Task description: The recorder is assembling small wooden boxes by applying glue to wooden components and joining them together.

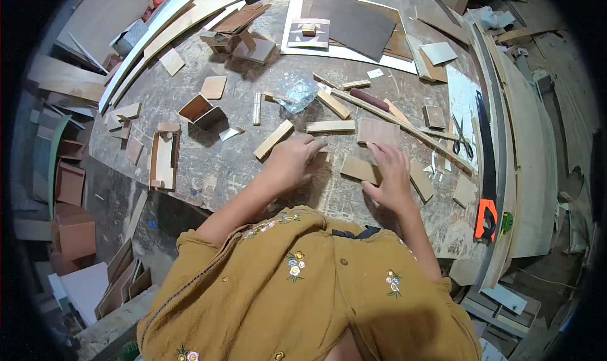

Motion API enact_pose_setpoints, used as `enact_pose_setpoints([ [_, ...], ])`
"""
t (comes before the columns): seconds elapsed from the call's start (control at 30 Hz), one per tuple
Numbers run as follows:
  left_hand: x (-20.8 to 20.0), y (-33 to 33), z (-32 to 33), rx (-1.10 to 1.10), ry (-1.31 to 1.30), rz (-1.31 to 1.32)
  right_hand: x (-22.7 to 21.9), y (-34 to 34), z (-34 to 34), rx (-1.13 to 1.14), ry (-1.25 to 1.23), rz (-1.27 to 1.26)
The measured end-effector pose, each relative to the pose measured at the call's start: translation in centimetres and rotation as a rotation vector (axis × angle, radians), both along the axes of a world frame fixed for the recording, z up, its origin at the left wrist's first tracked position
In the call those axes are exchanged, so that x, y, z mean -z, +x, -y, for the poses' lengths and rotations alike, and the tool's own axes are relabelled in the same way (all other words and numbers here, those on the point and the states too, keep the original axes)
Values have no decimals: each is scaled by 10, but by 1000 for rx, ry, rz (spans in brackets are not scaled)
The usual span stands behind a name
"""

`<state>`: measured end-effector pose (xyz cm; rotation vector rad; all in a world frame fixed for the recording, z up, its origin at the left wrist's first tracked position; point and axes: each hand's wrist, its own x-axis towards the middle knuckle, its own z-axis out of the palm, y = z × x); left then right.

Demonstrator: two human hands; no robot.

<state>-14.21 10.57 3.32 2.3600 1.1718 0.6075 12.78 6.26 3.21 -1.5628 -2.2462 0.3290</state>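
My left hand (296,159) is curled at the middle of the worktable, slightly blurred. A small pale wooden block (324,158) shows at its fingertips; the fingers hide most of it. To the right, my right hand (393,176) arches with thumb and fingers apart over the end of a flat wooden block (359,169). Its fingertips reach the lower edge of a pinkish square board (379,132). Under and beside this hand lies a slanted wood strip (422,180). Two more wooden bars, one tilted (274,139) and one level (331,127), lie just beyond my left hand.
Crumpled clear plastic (296,91) lies farther back. At the right are black scissors (463,138) and an orange-handled saw (485,217). Open wooden boxes (163,160) stand at the left. Boards and sheets (354,22) cover the far side, with long planks (190,22) along the edge.
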Motion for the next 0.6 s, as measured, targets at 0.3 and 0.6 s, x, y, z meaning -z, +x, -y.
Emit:
enact_pose_setpoints([
  [0.3, -36, 24, 3, 0, -46, 55, -21, -48, -14, -142, -40, -325],
  [0.6, -7, -2, 4, -70, -180, 223, 3, -16, -5, 7, -153, 110],
])
